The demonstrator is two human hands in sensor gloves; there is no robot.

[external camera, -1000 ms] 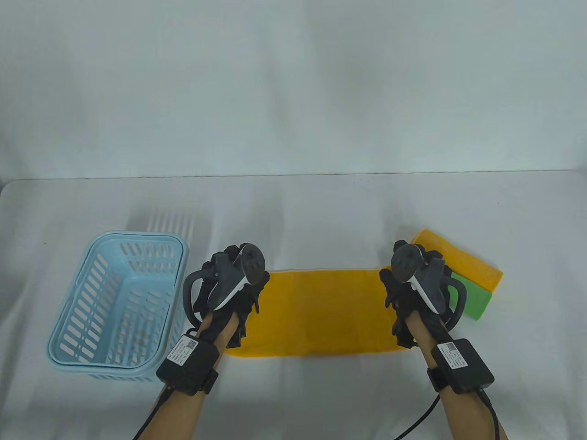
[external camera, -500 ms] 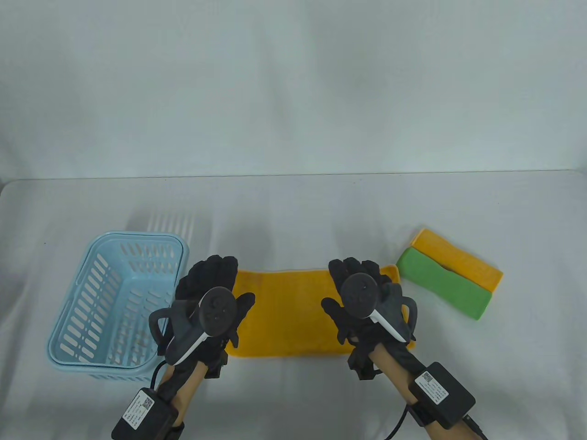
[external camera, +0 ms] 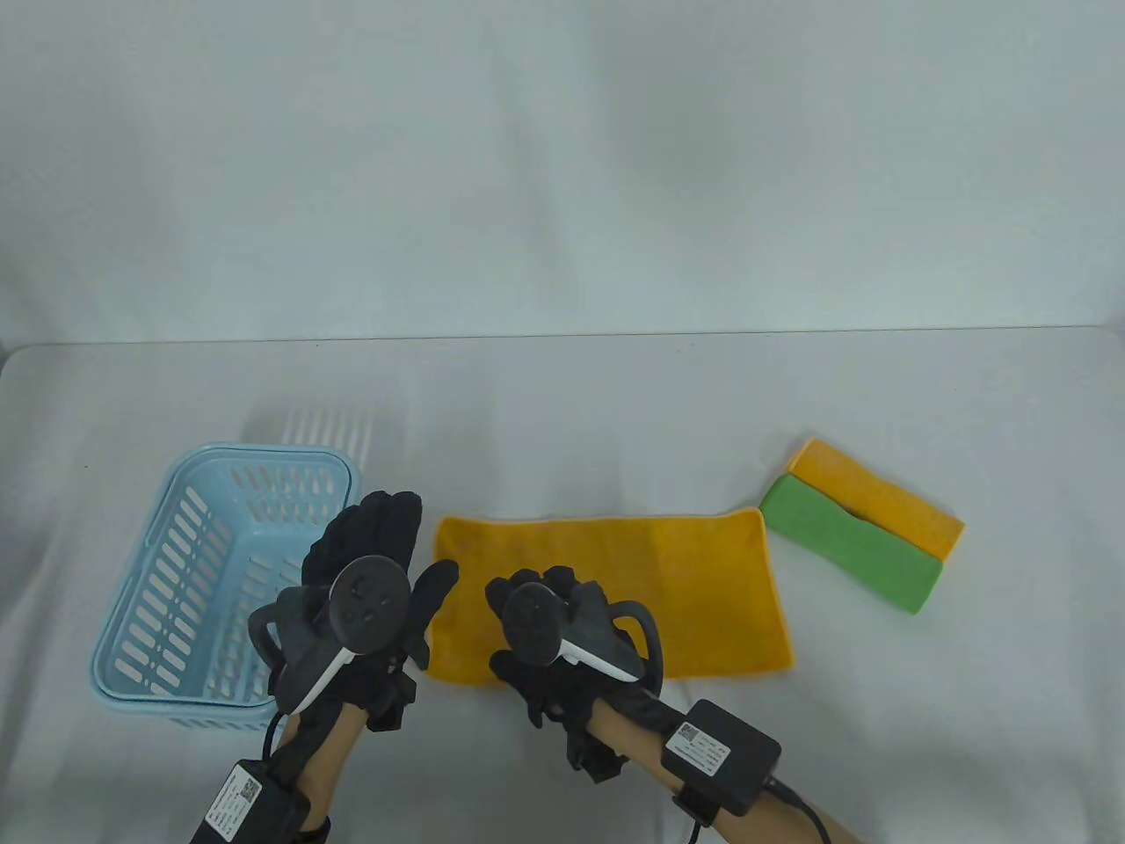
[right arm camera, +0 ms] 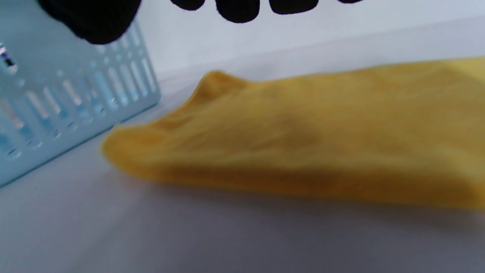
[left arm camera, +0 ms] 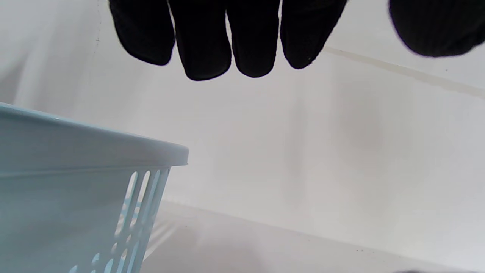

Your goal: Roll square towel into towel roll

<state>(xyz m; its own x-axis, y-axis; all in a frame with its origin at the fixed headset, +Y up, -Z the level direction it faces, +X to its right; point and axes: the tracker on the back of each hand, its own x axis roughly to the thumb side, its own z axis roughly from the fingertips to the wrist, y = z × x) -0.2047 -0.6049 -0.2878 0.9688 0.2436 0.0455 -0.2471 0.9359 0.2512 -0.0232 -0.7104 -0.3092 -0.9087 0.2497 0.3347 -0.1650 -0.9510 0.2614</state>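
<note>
towel: the yellow towel (external camera: 633,593) lay flat on the table (external camera: 562,396), folded into a wide strip, its long sides running left to right. its left end sat just beside the basket, its right end near the stacked cloths but apart from them.
towel edges: the far edge ran straight; the right edge showed a pale hem; the near left corner was hidden under the hands in the table view. in the right wrist view the left end (right arm camera: 159,140) looked slightly lifted and puckered, though blur made that hard to judge.
left hand: the left hand (external camera: 369,598) hovered between the basket and the towel's left end, fingers (left arm camera: 204,45) straight and close together, thumb spread off to the side, holding nothing.
right hand: the right hand (external camera: 549,633) was over the towel's near left part, fingers relaxed and stretched forward; only the fingertips (right arm camera: 238,9) showed in its wrist view, clear of the cloth. whether the palm touched the towel could not be told.
basket: a light blue slotted basket (external camera: 176,563) stood at the left, its right wall close to the left hand.
stacked cloths: a green cloth (external camera: 848,545) lay on a yellow cloth (external camera: 888,505), angled, right of the towel.
open room: bare table stretched beyond the towel's far edge to the back wall, and along the near edge right of the right forearm.
</note>
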